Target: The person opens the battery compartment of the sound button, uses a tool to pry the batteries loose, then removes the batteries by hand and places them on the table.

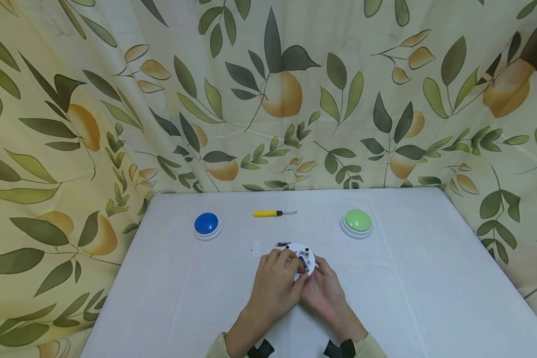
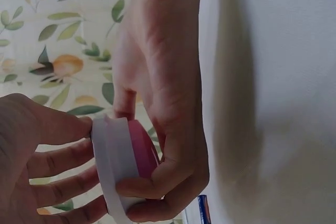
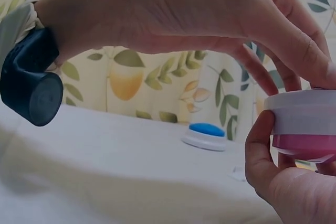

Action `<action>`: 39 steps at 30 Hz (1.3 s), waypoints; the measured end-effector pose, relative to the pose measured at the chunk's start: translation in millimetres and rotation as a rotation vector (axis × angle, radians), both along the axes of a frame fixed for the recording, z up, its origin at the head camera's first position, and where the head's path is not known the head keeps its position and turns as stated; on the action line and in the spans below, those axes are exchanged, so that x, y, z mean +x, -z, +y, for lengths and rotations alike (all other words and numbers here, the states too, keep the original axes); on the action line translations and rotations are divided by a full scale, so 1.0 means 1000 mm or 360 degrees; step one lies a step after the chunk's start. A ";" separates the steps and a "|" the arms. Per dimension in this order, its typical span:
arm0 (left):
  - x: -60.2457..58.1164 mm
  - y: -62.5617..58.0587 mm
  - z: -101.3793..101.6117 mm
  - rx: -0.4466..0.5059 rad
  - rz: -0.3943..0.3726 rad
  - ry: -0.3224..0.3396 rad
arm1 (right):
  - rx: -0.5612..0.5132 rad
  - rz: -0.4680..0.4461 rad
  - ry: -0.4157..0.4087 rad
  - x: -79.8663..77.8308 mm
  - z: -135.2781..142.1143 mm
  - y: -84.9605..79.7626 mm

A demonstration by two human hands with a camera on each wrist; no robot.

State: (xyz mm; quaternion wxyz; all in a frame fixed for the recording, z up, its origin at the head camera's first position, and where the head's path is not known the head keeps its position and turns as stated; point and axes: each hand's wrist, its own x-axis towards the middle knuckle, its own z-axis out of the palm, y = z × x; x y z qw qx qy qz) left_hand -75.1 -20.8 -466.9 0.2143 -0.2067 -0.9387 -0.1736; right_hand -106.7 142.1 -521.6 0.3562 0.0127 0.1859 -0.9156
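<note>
My right hand (image 1: pixel 324 291) holds a round push-button light (image 3: pixel 304 111) from below and the side, its fingers around the white rim and pink dome (image 2: pixel 142 148). The light's white underside (image 1: pixel 311 256) faces up, showing small parts and screws. Over it, my left hand (image 1: pixel 275 278) has its thumb and index fingertip at a small dark battery (image 1: pixel 303 263) lying slantwise on the underside. Its other fingers curl above the base and hide part of it. Just beyond the light lies a loose battery (image 1: pixel 283 244) on the white cloth.
A small white cover piece (image 1: pixel 257 249) lies left of the light. Further back are a blue-domed button light (image 1: pixel 207 224), a yellow-handled screwdriver (image 1: pixel 268 214) and a green-domed button light (image 1: pixel 357 222). A leaf-and-fruit patterned curtain (image 1: pixel 277 149) hangs behind the table (image 1: pixel 429 278).
</note>
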 end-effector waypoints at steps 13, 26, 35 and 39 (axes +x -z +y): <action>-0.003 0.002 0.003 -0.0103 0.0062 -0.0078 | 0.0023 -0.0039 0.0006 -0.001 -0.001 0.004; 0.000 -0.004 0.008 -0.0020 0.0009 -0.0214 | 0.0169 -0.0049 0.0041 0.000 -0.003 0.000; -0.002 -0.006 -0.002 0.0003 0.0075 -0.0284 | 0.0057 0.0056 -0.0017 -0.004 -0.004 0.001; -0.004 -0.008 -0.010 0.0173 0.0036 -0.0269 | -0.0005 0.0102 -0.0037 -0.005 -0.004 0.003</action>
